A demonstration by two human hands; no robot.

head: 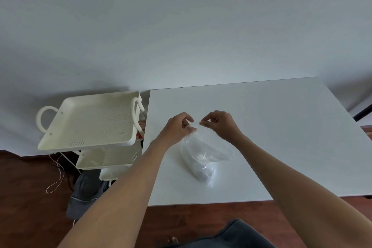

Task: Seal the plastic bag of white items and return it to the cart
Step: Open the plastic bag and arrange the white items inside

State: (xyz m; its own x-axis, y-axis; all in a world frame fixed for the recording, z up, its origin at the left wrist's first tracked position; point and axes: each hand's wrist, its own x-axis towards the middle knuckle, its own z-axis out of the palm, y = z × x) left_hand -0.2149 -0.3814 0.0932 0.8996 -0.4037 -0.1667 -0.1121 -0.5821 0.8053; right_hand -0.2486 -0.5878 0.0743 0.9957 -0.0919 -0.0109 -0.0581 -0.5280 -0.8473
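Observation:
A clear plastic bag (203, 157) with white items at its bottom rests on the white table (281, 137), its lower end toward me. Both hands pinch the bag's top edge, lifted a little above the table. My left hand (179, 127) grips the left part of the opening, and my right hand (219, 125) grips the right part, fingertips almost touching. The cream cart (90, 123) with perforated trays stands left of the table; nothing lies on its top tray.
The cart has lower shelves (108, 157) under the top tray. A grey cap (84, 193) and a thin cord (58, 175) lie on the wooden floor beside it. A dark stand leg (362, 113) shows at the far right.

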